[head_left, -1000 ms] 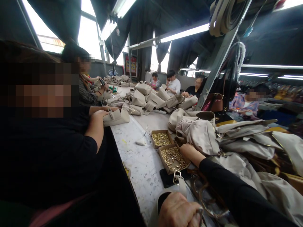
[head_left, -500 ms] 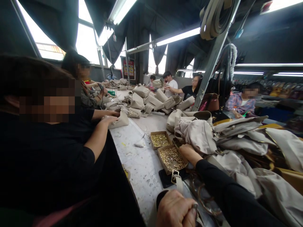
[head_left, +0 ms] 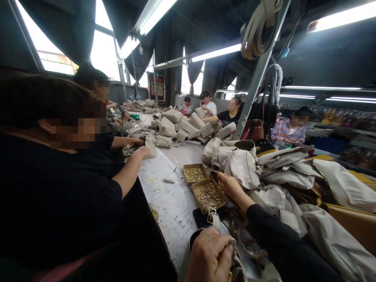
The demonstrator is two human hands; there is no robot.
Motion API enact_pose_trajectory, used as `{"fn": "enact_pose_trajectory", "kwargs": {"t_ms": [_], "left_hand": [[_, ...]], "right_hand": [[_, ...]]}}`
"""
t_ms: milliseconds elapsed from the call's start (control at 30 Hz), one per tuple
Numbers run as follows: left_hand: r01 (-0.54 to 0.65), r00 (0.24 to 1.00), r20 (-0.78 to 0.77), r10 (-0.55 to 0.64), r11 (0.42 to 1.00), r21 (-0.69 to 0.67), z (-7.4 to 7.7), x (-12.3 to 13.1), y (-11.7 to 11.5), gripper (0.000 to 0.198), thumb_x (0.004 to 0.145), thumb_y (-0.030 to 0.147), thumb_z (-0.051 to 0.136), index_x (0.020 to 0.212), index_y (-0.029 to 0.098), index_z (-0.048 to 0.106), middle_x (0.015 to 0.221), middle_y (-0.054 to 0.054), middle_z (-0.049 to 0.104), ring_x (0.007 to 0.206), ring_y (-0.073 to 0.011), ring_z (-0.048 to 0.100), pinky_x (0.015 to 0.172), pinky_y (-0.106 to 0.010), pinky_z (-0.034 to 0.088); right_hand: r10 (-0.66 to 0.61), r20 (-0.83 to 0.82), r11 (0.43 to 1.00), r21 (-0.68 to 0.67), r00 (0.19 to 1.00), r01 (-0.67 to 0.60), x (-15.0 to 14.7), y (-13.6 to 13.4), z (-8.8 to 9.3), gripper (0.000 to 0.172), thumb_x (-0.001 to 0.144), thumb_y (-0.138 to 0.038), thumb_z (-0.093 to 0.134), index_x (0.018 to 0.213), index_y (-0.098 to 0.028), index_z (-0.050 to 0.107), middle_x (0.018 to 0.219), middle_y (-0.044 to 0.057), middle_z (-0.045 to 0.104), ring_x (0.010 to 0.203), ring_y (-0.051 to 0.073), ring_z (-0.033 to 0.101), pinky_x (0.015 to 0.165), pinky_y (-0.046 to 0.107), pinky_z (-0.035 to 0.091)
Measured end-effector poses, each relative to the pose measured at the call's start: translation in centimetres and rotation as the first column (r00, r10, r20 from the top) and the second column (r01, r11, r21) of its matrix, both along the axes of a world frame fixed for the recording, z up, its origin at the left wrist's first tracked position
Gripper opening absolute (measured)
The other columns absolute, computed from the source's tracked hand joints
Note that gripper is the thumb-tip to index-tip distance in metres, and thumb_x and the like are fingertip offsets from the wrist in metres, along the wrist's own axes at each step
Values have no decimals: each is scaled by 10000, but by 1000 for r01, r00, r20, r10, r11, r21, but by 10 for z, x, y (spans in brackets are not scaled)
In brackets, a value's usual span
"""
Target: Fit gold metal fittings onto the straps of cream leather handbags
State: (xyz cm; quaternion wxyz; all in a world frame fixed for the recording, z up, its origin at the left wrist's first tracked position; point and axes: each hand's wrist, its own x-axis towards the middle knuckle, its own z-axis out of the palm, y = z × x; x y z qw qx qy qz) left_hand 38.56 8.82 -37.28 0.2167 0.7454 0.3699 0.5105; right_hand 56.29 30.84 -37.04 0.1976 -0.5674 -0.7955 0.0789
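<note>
My left hand is at the bottom edge, closed in a fist on a beige strap that ends in a metal buckle. My right hand, in a black sleeve, reaches across to the far edge of a cardboard box of small gold fittings; its fingers curl down by the box and the beige bags, and I cannot see whether they hold anything. A second box of gold fittings sits just behind the first.
A long white worktable runs away from me. A person in black sits close on my left, handling a beige bag. Piled beige bags fill the right side. More workers sit further along. A dark phone lies by the boxes.
My view has tilted slightly, shifting everything left. My left fist has risen a little with the strap. My right hand stays at the box edge. The neighbour's arms have shifted over their bag.
</note>
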Motion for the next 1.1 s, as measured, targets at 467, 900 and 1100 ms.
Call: {"fn": "enact_pose_trajectory", "kwargs": {"t_ms": [467,900,1100], "left_hand": [[66,979,200,32,883,-465,22,13,-8,145,956,250,573,973,155,681,900,-79,780,841,-203,747,754,-271,578],[-75,994,40,98,920,-384,27,31,-15,188,917,265,624,984,156,761,973,-102,797,897,-229,757,768,-300,606],[-158,987,-7,162,949,-272,25,36,-16,155,892,266,664,943,192,790,903,-64,794,822,-209,748,772,-300,596]], "right_hand": [[-97,-989,988,-109,114,-111,12,-212,38,314,771,-444,881,802,-190,699,658,-16,655,600,103,578,584,192,457],[-231,-970,963,-217,-75,-162,6,-239,9,371,614,-486,955,791,-196,807,740,47,746,697,185,677,673,286,551],[-116,-993,992,-114,-35,-51,5,-241,1,330,677,-522,910,747,-219,800,777,36,711,746,180,635,698,276,528]]}}
